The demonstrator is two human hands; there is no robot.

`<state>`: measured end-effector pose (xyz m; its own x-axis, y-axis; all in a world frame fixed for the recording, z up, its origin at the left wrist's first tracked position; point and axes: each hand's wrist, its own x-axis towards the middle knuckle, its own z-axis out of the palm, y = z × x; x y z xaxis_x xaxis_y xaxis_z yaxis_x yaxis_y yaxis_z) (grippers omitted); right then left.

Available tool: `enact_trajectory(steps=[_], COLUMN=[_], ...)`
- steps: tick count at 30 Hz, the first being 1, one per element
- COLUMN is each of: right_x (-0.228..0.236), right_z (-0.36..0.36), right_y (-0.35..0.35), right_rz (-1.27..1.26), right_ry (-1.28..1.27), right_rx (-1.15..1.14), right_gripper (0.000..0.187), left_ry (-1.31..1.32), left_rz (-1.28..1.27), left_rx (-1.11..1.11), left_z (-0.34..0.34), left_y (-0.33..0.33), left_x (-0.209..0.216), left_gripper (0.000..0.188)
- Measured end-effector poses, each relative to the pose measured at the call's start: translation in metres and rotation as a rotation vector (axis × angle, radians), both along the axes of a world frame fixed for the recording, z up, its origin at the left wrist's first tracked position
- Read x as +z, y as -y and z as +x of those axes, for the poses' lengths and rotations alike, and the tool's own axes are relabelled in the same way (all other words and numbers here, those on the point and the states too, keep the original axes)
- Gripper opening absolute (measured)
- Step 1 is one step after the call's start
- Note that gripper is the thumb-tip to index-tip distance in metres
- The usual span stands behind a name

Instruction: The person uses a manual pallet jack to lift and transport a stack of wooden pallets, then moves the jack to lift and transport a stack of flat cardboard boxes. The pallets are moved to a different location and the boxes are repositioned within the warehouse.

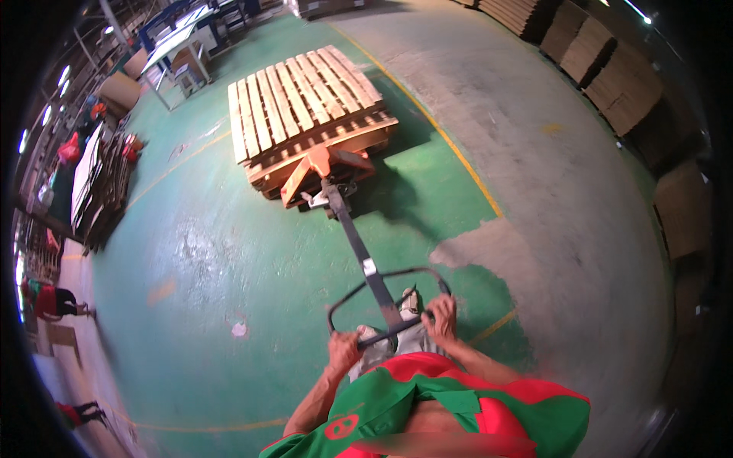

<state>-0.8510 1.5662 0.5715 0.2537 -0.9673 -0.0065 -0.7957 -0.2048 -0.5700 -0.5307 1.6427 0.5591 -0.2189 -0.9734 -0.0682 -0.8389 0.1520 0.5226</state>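
Both my hands grip the black loop handle [388, 272] of an orange pallet jack [318, 162]. My left hand [345, 350] is closed round the handle's lower left corner, and my right hand [440, 317] is wrapped round its right side. From the loop, a dark steel shaft [355, 243] runs forward to the jack's orange body. Wooden pallets [301, 95], stacked flat, rest on the jack ahead of me; their slatted top carries nothing. The jack's forks are hidden beneath them. My shoes are just under the handle.
A yellow line [435, 118] divides the green floor from grey concrete on the right. Stacks of brown cardboard [622, 84] line the right side. Cardboard sheets [99, 183] lean at the left, near two people [57, 302]. A white-topped table [179, 42] stands far left.
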Motion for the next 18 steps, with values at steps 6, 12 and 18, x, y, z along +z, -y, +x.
enact_trajectory(steps=[6,12,18], right_x=[-0.011,0.056,0.054], right_z=[-0.018,0.044,0.091], right_y=[0.003,0.193,0.224], right_rz=[0.208,-0.345,-0.572], right_ry=[0.054,0.186,0.248], right_rx=[0.121,0.093,-0.064], right_gripper=[0.039,0.044,0.047], left_ry=[0.084,-0.041,0.096], left_rz=[0.569,0.208,-0.360], left_rx=[-0.202,0.137,0.315], left_z=[0.007,0.067,0.073], left_y=[0.002,0.194,0.226], left_x=[-0.028,0.089,0.101], left_gripper=[0.032,0.041,0.049])
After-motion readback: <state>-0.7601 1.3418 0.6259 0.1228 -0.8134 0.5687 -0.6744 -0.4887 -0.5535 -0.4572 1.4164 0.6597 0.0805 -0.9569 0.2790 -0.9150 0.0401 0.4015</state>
